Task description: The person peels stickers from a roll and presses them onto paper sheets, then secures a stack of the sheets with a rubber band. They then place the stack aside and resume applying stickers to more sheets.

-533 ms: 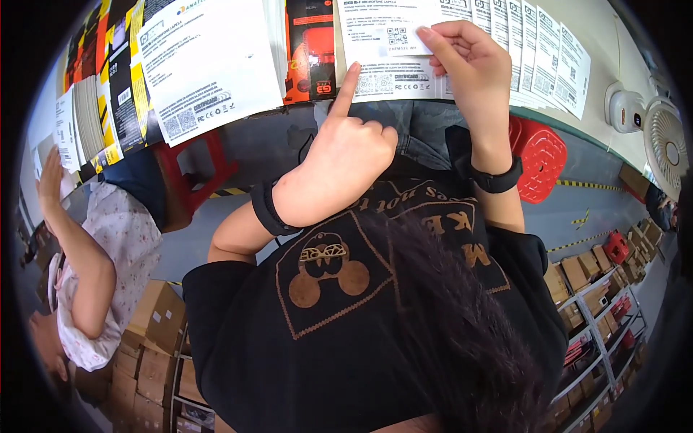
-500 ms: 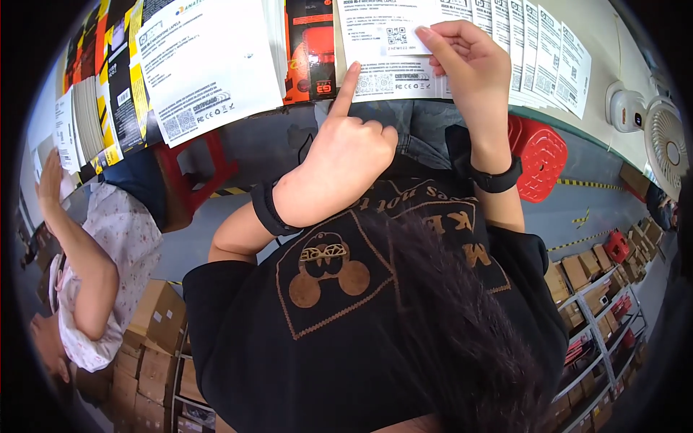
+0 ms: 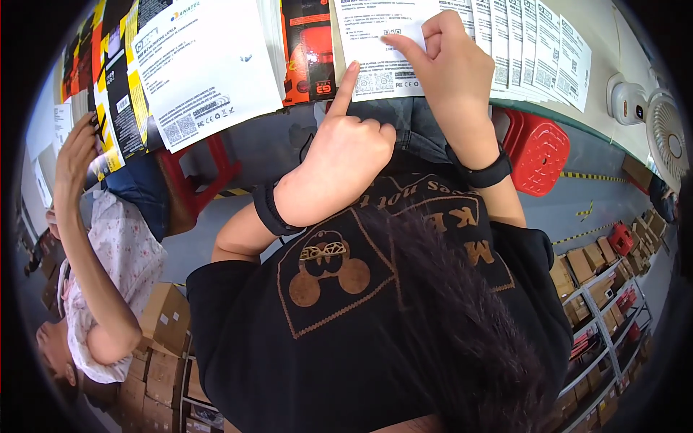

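A white printed sheet (image 3: 372, 14) lies at the table's near edge, beside other sheets. My left hand (image 3: 354, 148) has its index finger stretched out, the tip pressing the sheet's lower left corner; its other fingers are curled with nothing in them. Over the same sheet, my right hand (image 3: 456, 72) has its thumb apart from its bent fingers, the thumb tip resting beside a small printed square code (image 3: 392, 32). The small white label under that hand now appears to lie on the sheet, largely covered by the hand.
Fanned white sheets (image 3: 538, 50) lie on the right, near a small white fan (image 3: 665, 141). Left stand a white sheet stack (image 3: 206, 72) and orange-black packaging (image 3: 309, 50). A red stool (image 3: 535, 155) is below the table. A co-worker's hand (image 3: 76, 155) reaches in at far left.
My right hand has moved left and lowered over the sheet; its thumb and fingers have parted from the small label. My left hand has stayed put. The co-worker's arm has shifted right.
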A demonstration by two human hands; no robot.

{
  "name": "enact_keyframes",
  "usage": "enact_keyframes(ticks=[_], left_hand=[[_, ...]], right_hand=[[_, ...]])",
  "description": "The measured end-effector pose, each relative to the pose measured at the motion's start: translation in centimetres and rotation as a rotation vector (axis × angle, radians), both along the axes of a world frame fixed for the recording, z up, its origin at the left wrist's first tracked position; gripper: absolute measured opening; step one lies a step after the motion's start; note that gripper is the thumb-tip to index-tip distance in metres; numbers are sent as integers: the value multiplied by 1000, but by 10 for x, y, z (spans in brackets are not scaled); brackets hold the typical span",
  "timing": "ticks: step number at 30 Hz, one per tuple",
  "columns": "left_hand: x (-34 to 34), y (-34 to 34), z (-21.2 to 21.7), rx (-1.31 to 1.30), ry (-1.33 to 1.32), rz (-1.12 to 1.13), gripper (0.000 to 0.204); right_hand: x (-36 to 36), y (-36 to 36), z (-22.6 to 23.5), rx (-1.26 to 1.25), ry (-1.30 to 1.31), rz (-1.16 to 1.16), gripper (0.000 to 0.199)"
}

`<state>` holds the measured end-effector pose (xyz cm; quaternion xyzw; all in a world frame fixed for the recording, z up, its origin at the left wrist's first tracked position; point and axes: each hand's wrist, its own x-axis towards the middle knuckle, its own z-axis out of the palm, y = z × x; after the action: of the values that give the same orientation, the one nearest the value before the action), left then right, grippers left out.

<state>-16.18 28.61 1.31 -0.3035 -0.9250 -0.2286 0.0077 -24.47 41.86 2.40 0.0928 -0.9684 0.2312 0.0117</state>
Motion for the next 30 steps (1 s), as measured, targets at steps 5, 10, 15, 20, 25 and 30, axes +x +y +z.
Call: enact_keyframes(ticks=[5,10,15,20,25,30], left_hand=[[1,1,0,-20,-1,9,13],[3,-3,16,-8,-45,-65,16],[16,-33,52,330,34,5,23],[34,-62,66,313,17,189,19],[42,-89,61,234,288,583,19],[35,-76,34,108,180,630,22]], right_hand=[[0,2,-8,29,223,-14,39],[-5,6,-24,26,344,30,24],[6,6,-11,-268,318,272,24],[8,-18,1,8,268,664,41],[1,-17,2,-356,124,576,47],[1,-6,-4,-733,-184,382,50]])
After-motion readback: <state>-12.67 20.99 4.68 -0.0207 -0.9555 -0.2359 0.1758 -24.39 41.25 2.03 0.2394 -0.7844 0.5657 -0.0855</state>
